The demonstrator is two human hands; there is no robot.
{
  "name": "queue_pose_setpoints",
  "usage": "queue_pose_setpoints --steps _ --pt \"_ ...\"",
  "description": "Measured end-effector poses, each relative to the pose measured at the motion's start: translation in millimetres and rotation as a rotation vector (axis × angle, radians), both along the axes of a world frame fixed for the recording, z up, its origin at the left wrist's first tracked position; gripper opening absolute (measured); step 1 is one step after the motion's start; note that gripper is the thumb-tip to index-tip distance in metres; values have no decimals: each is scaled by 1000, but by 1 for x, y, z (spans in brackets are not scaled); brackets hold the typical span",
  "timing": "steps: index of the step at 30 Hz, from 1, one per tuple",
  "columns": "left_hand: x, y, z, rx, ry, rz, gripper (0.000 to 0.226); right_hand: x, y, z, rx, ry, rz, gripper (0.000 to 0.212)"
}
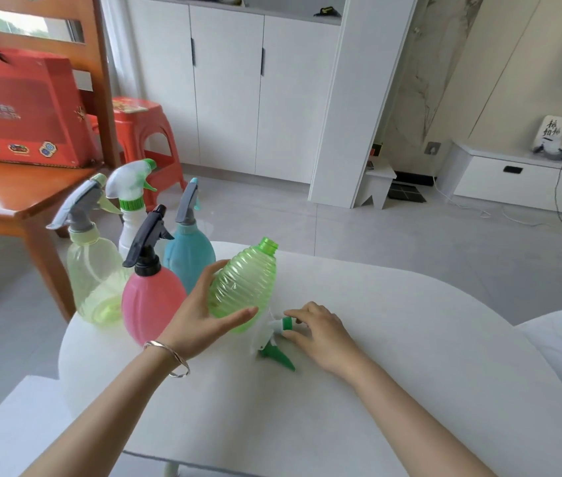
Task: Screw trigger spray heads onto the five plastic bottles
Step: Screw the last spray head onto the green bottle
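A ribbed, clear green bottle (243, 282) with an open neck leans to the right, held round its lower body by my left hand (203, 313). A white spray head with a green trigger (274, 342) lies on the white table (410, 373) just right of the bottle. My right hand (319, 333) pinches its green collar between thumb and fingertips. At the table's back left stand several bottles with heads on: a pale yellow one (95, 270), a white one (131, 215), a pink one (152, 301) and a blue one (188, 253).
A wooden chair (7, 197) with a red box (21, 108) stands left of the table. Behind it is an orange plastic stool (141, 132). White cabinets line the far wall, and a black cable trails over the grey floor at the right.
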State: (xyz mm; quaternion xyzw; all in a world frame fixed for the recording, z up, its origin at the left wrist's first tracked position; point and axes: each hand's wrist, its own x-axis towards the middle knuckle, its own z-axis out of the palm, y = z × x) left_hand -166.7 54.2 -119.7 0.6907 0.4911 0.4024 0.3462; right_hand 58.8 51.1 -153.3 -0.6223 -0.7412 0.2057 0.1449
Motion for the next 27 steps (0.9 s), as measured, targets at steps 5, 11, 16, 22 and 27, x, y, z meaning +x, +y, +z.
queue_pose_setpoints --steps 5,11,16,22,27 --pt "5 1 -1 15 10 -3 79 7 -1 1 23 12 -47 28" --pt "11 2 -4 13 -5 -3 77 26 3 18 189 487 -386 21" --pt "13 1 -6 11 18 -16 75 49 9 41 210 1111 -545 20" --pt "19 3 -17 -34 41 -69 82 68 9 59 135 1768 -588 7" --pt "19 7 -23 -60 64 -74 80 70 11 62 164 1943 -547 9"
